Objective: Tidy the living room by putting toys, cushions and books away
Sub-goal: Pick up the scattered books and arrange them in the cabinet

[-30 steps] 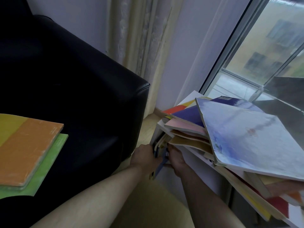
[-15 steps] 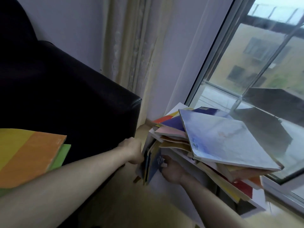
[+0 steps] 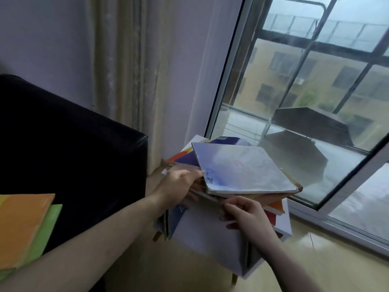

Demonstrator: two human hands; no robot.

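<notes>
So both my hands are on this messy stack of books (image 3: 231, 186) piled on top of a small white bench (image 3: 210, 234) by the window (image 3: 305, 102). My left hand (image 3: 179, 184) is at the left edge of the stack, fingers reaching in under the top book (image 3: 242, 167), kinda loosely curled against the edges. That top one is a big flat square thing with a pale blue-lilac, watery-looking cover and a slightly glossy sheen, sitting crooked so its corners overhang the rest. My right hand (image 3: 246, 211) is at the front edge lower down, fingers bent and pinching into the thin layers there; can't really tell how many books it's got.

Under the top book the covers fan out every which way: dark purple, red, orange, a bit of yellow, all thin and flat. A couple more slim books (image 3: 174, 216) stand upright against the bench's left side.

To my left there's the black sofa arm (image 3: 84, 165), smooth leathery stuff with a boxy corner, and on it two more flat books (image 3: 23, 226), an orange one lying on a green one. Beige curtain (image 3: 126, 70) hangs in soft folds behind.
</notes>
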